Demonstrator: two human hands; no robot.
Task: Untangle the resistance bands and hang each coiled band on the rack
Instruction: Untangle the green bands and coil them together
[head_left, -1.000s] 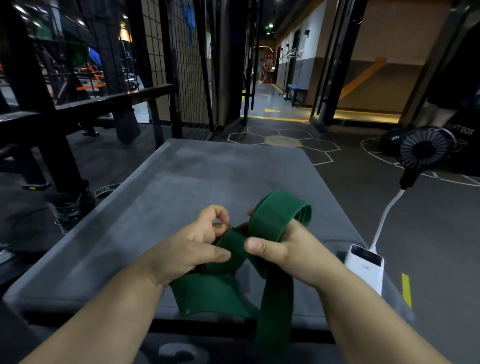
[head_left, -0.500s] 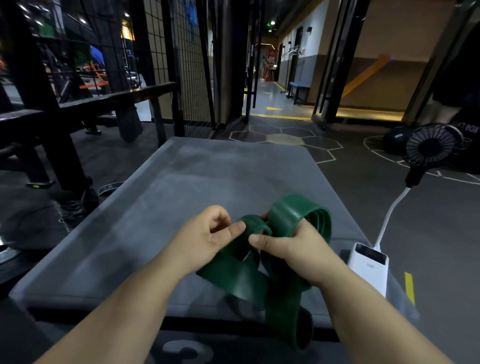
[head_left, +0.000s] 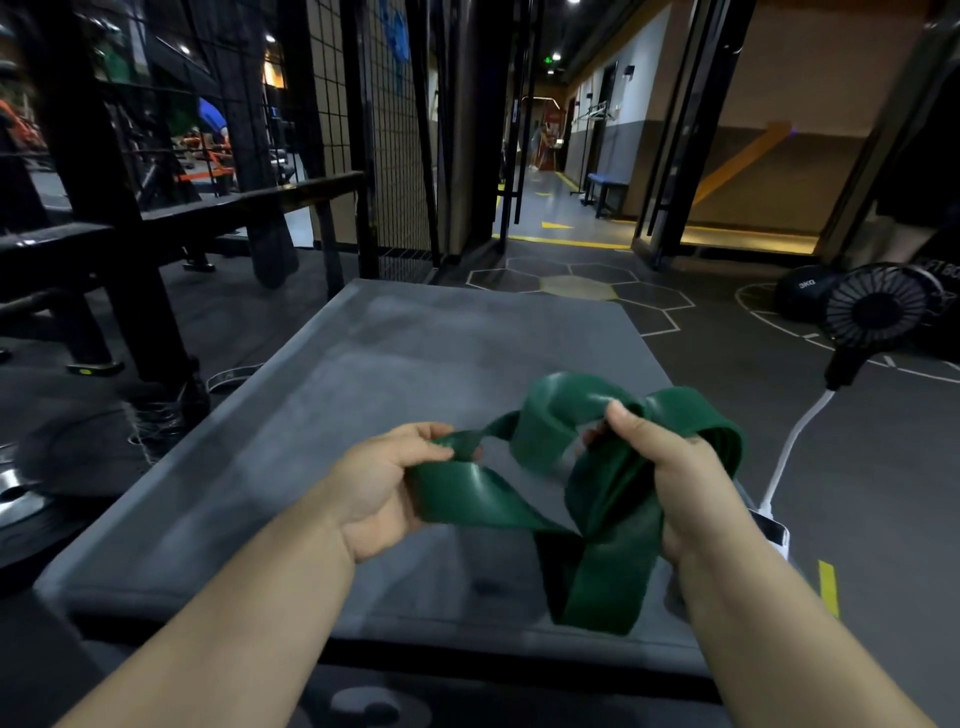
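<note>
- The green band (head_left: 470, 493) is held in the air over the near end of the grey mat (head_left: 415, 358), at about 5 o'clock in the view. It is stretched between both hands, with one loop hanging toward the mat's near edge.
- The left hand (head_left: 382, 486), at 7 o'clock, has its fingers curled. Thumb and fingers pinch a twisted strand of the band where it narrows.
- The right hand (head_left: 670, 480), at 4 o'clock, is wrapped round a bunch of several loops, with the thumb pressed on top of a fold.
- Judging by the twist and the crossed loops between the hands, the step in hand is the untangling. Nothing is coiled yet, and no band hangs anywhere.
- The next move probably calls for drawing the hands apart and turning the left strand to take out the twist. The hanging loop then needs to be fed back through the crossing.
- A black metal frame (head_left: 130, 291) stands at 9 o'clock. Whether it is the rack cannot be told.
- A small fan (head_left: 878, 312) stands at 3 o'clock, well apart from the band.
</note>
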